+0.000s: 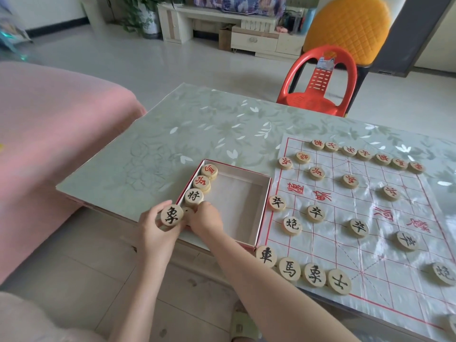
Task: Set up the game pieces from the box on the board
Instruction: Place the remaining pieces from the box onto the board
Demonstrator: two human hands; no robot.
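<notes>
At the lower left of the frame, the left hand grips a wooden disc marked with a black character, held just outside the box. The right hand reaches into the box's near corner, fingers curled around another piece that is mostly hidden. Three more pieces line the box's left wall. To the right lies the board, most positions filled, the near row incomplete. Judged from here, the thin plastic board could shift when pieces land, knocking neighbours off their points, or a disc could slip over the table edge.
</notes>
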